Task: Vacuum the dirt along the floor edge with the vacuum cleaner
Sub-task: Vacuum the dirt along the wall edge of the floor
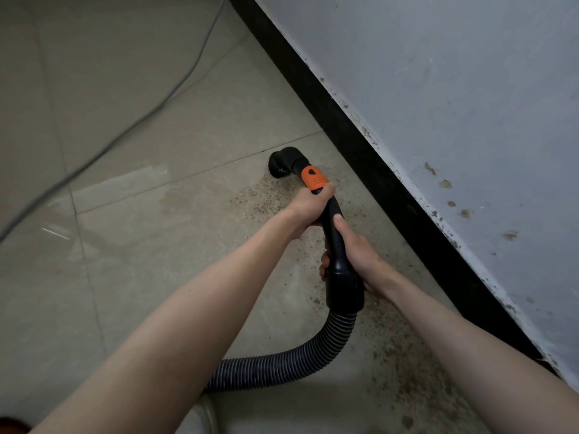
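A black vacuum wand [335,242] with an orange slider [314,177] points away from me. Its round black nozzle [280,162] rests on the beige tile floor, at the far end of a patch of brown dirt [266,198]. My left hand [308,203] grips the wand just below the orange part. My right hand [357,255] grips the wand lower down, above the cuff where the ribbed grey hose [300,360] joins. More dirt specks [394,349] lie along the black skirting [369,170].
A stained white wall [454,104] rises above the skirting on the right. A grey power cable [131,126] runs across the tiles at the upper left. The hose curves down and left under my left forearm.
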{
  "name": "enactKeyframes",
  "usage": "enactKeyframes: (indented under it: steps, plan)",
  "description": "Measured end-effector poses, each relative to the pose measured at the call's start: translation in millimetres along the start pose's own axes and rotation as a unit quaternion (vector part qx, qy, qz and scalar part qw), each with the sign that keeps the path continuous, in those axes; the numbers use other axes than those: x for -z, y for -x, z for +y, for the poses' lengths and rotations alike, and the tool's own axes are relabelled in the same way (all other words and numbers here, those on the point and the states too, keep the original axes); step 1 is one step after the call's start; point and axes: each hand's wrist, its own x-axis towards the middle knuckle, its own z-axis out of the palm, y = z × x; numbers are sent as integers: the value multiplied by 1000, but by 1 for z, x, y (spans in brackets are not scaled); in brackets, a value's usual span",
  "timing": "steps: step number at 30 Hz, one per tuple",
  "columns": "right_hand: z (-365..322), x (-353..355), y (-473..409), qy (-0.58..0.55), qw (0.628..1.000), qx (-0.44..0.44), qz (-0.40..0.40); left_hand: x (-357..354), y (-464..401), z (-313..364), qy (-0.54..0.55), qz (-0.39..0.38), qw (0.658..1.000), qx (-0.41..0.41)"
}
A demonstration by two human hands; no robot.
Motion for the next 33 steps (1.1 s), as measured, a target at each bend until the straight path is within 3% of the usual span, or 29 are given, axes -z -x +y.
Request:
enactKeyframes:
  steps: [27, 33]
  plan:
    - [-9, -36, 36, 101, 990, 1, -100, 44, 61, -32, 119, 50, 991, -18]
    - [-14, -44, 44, 148, 982, 3, -115, 44, 66, -31, 140, 130, 981, 28]
